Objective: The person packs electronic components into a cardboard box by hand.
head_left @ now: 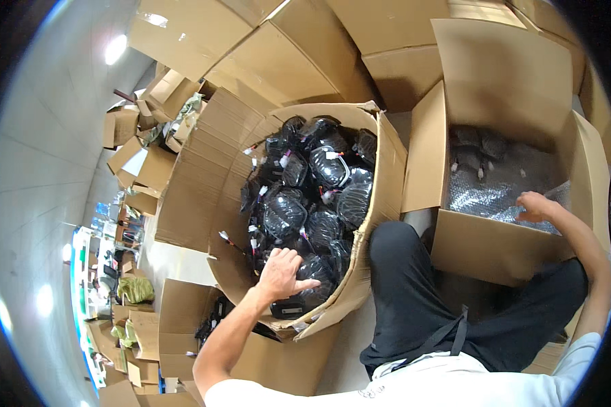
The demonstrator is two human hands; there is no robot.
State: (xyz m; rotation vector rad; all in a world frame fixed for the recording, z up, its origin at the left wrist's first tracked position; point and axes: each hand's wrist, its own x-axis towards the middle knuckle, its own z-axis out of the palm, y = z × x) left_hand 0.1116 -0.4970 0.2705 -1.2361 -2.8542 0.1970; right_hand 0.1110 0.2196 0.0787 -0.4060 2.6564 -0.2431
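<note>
My left hand (282,277) reaches over the near side of a big open carton (394,169). Its thumb is spread from the fingers, beside a round black part in clear plastic wrap (315,271); whether it touches the part is hard to tell. Several similar black wrapped parts (284,211) fill that carton, some with white cable connectors (332,155) sticking out. In the open box on the right (495,245), my right hand (536,206) hangs just inside the near wall over bubble wrap (489,197), thumb and fingers apart. A few dark parts (493,144) lie at that box's far side.
Large closed cartons (285,57) stand behind both boxes. Lower left, another open carton (183,319) holds black items (214,319). Opened cardboard boxes (142,163) and green plastic (136,289) are heaped at far left. My knees (400,271) press close to the boxes.
</note>
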